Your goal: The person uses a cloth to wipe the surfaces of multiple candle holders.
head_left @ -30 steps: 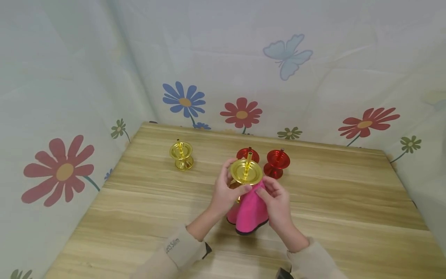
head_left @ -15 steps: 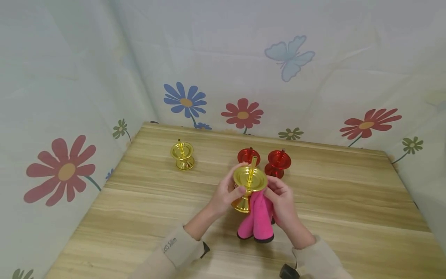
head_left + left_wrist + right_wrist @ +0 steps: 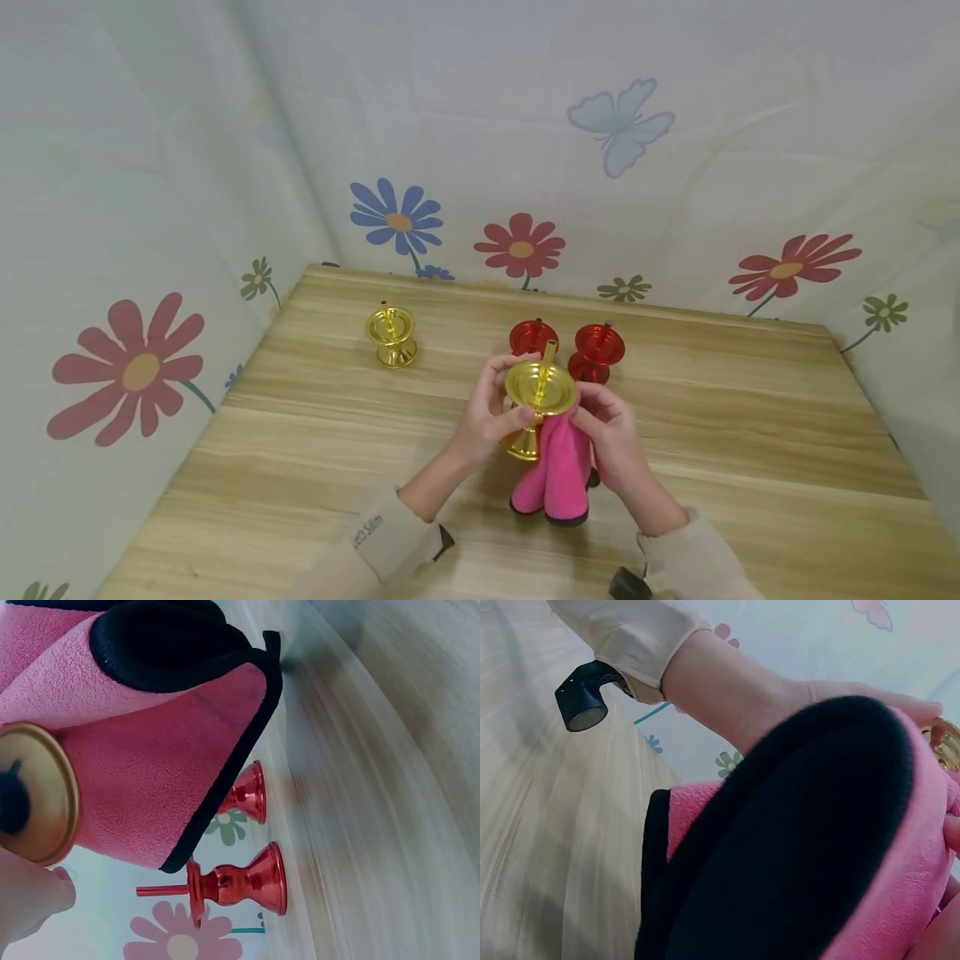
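In the head view a shiny gold candle holder point(image 3: 542, 392), with a wide dish and a thin upright tube, is held above the table, slightly tilted. My left hand point(image 3: 480, 423) grips it from the left, its thumb below the dish. On the other side my right hand point(image 3: 617, 437) pinches a pink cloth point(image 3: 564, 479) with black edging against the holder, just under the dish rim. The cloth hangs in folds beneath. In the left wrist view the holder's round base point(image 3: 60, 799) shows from below, beside the cloth point(image 3: 150, 780). Cloth covers much of the right wrist view.
Two red candle holders point(image 3: 596, 354) stand upright just behind my hands, the left one point(image 3: 529, 332) partly hidden by the raised holder. Another gold candle holder point(image 3: 394, 340) stands at the back left of the wooden table point(image 3: 300, 467). A flowered curtain point(image 3: 465, 125) encloses the table.
The held candle holder has shifted slightly right and toward me and tilted, so its base shows. The cloth and both hands shifted with it. Little differs over the last half second.
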The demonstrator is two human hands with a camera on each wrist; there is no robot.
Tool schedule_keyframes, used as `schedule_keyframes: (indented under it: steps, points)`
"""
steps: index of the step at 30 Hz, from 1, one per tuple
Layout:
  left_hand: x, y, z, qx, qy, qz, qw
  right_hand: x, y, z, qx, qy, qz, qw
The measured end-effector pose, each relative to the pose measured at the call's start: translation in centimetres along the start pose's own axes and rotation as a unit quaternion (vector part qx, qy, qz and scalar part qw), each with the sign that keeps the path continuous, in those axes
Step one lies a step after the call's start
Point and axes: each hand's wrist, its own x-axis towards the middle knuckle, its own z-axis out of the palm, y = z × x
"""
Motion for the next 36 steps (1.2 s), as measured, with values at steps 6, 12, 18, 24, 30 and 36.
schedule_keyframes:
  steps: [6, 12, 18, 24, 30, 36]
  points:
    - [-0.1, -0.2, -0.3, 0.026, -0.019, -0.001, 0.9995, 0.0, 0.6, -0.5, 0.027, -0.023, -0.019, 0.9992]
    - [0.0, -0.5, -0.8, 0.056, -0.072, -0.014, 0.9957, 0.3, 1.2, -1.3, 0.079, -0.073, -0.032, 0.9937]
    - [0.6, -0.4, -1.6, 0.145, -0.103, -0.056, 0.9824, 0.7, 1.5, -2.2, 0.073, -0.068, -0.027, 0.9946]
    - [1.5, 0.3, -2.1, 0.224, -0.063, -0.093, 0.9682, 1.3, 1.6, -2.8, 0.01, -0.014, -0.015, 0.9997]
    - [2.1, 0.8, -2.1, 0.281, -0.049, -0.084, 0.9547, 2.0, 1.8, -3.4, -0.083, 0.021, -0.022, 0.996]
    - [2.2, 1.1, -1.5, 0.309, -0.073, -0.119, 0.9406, 2.4, 2.0, -3.2, -0.146, 0.04, -0.029, 0.9881]
